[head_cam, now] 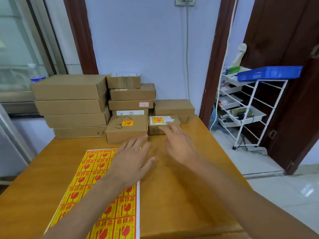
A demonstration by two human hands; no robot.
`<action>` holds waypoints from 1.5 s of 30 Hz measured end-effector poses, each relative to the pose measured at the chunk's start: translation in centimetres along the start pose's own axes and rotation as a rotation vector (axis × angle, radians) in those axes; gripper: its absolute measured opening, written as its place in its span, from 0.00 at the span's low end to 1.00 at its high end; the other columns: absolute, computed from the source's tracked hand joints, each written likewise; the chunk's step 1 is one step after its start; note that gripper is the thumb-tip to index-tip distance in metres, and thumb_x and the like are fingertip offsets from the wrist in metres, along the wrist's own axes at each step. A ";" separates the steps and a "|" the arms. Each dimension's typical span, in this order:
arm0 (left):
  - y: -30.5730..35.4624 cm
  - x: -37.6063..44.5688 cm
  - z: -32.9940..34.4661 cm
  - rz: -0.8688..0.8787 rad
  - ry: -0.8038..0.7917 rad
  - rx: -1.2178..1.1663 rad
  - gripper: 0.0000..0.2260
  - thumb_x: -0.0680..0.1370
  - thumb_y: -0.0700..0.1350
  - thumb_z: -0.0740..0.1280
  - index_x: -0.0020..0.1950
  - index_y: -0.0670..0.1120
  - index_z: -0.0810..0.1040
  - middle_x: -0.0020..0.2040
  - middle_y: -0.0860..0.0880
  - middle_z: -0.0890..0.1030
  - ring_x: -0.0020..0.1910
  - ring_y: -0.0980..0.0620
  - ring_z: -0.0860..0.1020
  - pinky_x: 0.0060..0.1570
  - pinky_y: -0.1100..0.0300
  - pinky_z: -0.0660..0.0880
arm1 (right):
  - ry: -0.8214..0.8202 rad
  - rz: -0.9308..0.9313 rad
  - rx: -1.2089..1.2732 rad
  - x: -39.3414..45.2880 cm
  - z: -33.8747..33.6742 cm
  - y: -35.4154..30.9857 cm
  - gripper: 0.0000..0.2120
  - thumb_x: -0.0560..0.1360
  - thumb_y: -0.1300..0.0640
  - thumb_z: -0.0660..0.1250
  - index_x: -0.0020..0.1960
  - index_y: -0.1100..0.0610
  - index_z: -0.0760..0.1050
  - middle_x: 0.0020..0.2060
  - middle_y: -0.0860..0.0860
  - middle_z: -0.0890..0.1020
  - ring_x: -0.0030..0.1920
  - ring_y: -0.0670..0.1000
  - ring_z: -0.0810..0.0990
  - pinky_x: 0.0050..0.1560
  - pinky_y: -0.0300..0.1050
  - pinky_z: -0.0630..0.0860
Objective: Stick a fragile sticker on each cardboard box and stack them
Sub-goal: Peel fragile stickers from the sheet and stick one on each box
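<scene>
wooden table (181, 195) fills the lower view. stacked cardboard boxes (72, 104) stand against the wall from 10 to 12 o'clock, largest at 10; none of these shows a yellow sticker on the faces in view. judged stiff corrugated board, light enough for one hand each, though contents are unknown. best taken by opposite short side walls, thumbs clear of the lid label.

fragile sticker sheet (110, 200) lies flat at 7 o'clock, thin and floppy, likely to curl; a sticker would peel best from a corner. each label is yellow with a red broken-goblet mark and red chinese characters, too blurred to read with certainty.

stickered box (126, 129) sits at 12 o'clock, one yellow label on its lid beside black scribbles. smaller stickered box (164, 125) is just beside it at 1 o'clock, carrying a yellow label over a white shipping label; print illegible. other boxes show white labels and one orange-edged tag, unreadable.

left hand (131, 161) hovers over the sheet's top edge, fingers spread, holding nothing. right hand (177, 144) is spread wide and empty, fingertips near or touching the smaller box; contact cannot be told.
</scene>
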State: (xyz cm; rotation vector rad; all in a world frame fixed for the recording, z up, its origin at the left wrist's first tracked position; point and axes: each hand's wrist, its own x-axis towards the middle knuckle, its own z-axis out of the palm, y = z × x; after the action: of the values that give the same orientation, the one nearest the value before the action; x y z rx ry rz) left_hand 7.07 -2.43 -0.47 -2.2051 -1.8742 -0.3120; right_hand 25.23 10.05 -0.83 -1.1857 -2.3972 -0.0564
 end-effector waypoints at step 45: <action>-2.5 7.4 6.7 0.029 0.168 -0.118 0.24 0.82 0.60 0.57 0.77 0.55 0.65 0.80 0.54 0.61 0.80 0.54 0.56 0.80 0.45 0.48 | -0.080 -0.124 -0.620 12.2 -1.6 17.0 0.29 0.79 0.53 0.67 0.77 0.49 0.61 0.68 0.51 0.78 0.55 0.56 0.82 0.36 0.47 0.74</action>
State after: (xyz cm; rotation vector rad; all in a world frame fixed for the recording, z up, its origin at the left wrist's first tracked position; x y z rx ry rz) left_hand 5.88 6.95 -4.46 -2.2009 -1.7753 -0.5975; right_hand 32.45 29.43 2.95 -1.3009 -2.6060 -0.8583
